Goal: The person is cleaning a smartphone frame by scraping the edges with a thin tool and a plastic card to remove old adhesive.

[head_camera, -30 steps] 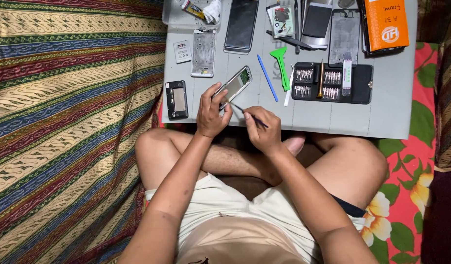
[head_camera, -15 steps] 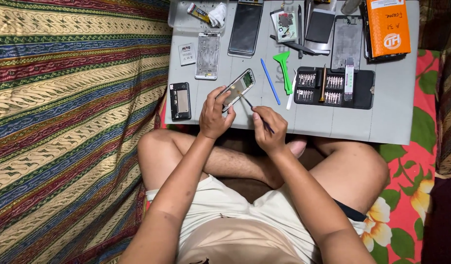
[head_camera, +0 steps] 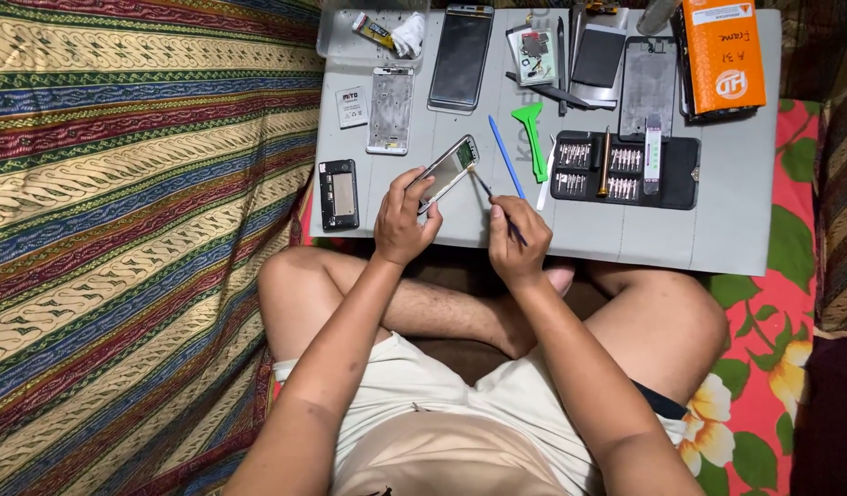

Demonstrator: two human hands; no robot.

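Left hand (head_camera: 403, 220) pinches phone frame (head_camera: 448, 168) by its lower end, held tilted above grey mat (head_camera: 726, 230); long axis runs up-right from that hand. Right hand (head_camera: 515, 241) is closed around thin tool (head_camera: 493, 202), tip touching frame's right edge, so it's the working hand.

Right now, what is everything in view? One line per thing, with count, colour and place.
phone frame: 1, silver, held tilted in the left hand
thin tool: 1, dark, in the right hand, tip at the frame
grey mat: 1, over the lap
blue spudger: 1, right of the frame
green pry tool: 1, mid mat
bit set: 1, black case
orange box: 1, top right
phone screen: 1, dark, top centre
small black phone: 1, mat's left edge
striped cloth: left
left hand: grips frame
right hand: grips tool
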